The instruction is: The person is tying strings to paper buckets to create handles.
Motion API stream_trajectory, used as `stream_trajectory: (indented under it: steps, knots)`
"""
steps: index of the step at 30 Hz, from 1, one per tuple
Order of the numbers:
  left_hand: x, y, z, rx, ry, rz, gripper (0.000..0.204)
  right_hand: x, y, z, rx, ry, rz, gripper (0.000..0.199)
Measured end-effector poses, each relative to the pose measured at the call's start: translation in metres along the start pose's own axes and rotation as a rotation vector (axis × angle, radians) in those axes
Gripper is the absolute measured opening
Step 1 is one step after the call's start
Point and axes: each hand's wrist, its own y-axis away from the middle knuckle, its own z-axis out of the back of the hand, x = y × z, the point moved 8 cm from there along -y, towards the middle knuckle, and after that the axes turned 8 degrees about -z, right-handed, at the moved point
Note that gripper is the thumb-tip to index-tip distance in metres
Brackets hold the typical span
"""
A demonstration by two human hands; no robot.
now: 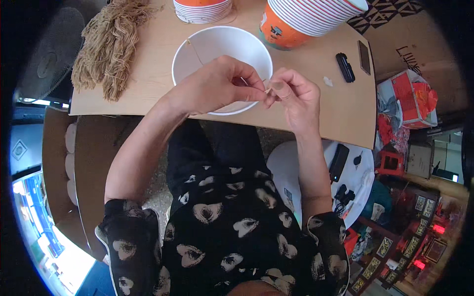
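Note:
Both hands meet over the near right rim of a white paper bucket (222, 35), whose open mouth faces up. A thin cord (196, 52) runs from a small tan knot at its far left rim across the inside toward my left hand. My left hand (217, 88) is closed, thumb and forefinger pinching the cord near its tan end. Against these fingertips, my right hand (295, 96) is closed too, pinching the same small tan end. The fingers hide most of that end. A bundle of tan twine (109, 47) lies at the table's left.
Stacked orange-and-white paper buckets (284, 29) stand at the far right, with another stack (202, 11) at the far middle. A black case (345, 67) and a phone (364, 56) lie on the table (340, 113). A white stool (363, 185) holding small items stands at my right.

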Motion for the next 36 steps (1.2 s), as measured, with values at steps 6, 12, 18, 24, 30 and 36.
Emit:
stream_trajectory:
  steps: [6, 12, 18, 24, 30, 36]
  knots:
    - [-0.003, 0.000, 0.004, 0.010, 0.073, 0.015, 0.014, -0.003, 0.002, -0.004, -0.003, 0.005, 0.011, 0.018]
    - [-0.010, 0.001, 0.006, -0.015, 0.188, -0.034, 0.015, -0.003, 0.004, -0.004, -0.040, -0.035, -0.032, 0.020]
    - [-0.017, 0.006, 0.003, -0.133, 0.131, -0.133, 0.022, -0.008, 0.004, -0.008, -0.026, -0.047, -0.052, 0.022]
    - [-0.036, 0.010, -0.002, -0.280, -0.363, -0.185, 0.029, -0.016, 0.004, -0.001, -0.054, -0.159, -0.006, 0.021]
    - [-0.038, 0.009, -0.004, -0.329, -0.407, -0.233, 0.017, 0.003, 0.006, 0.002, -0.044, 0.101, 0.132, 0.020]
    - [-0.031, 0.008, -0.001, -0.244, -0.104, -0.111, 0.013, 0.005, 0.004, 0.003, -0.131, 0.091, 0.137, 0.022]
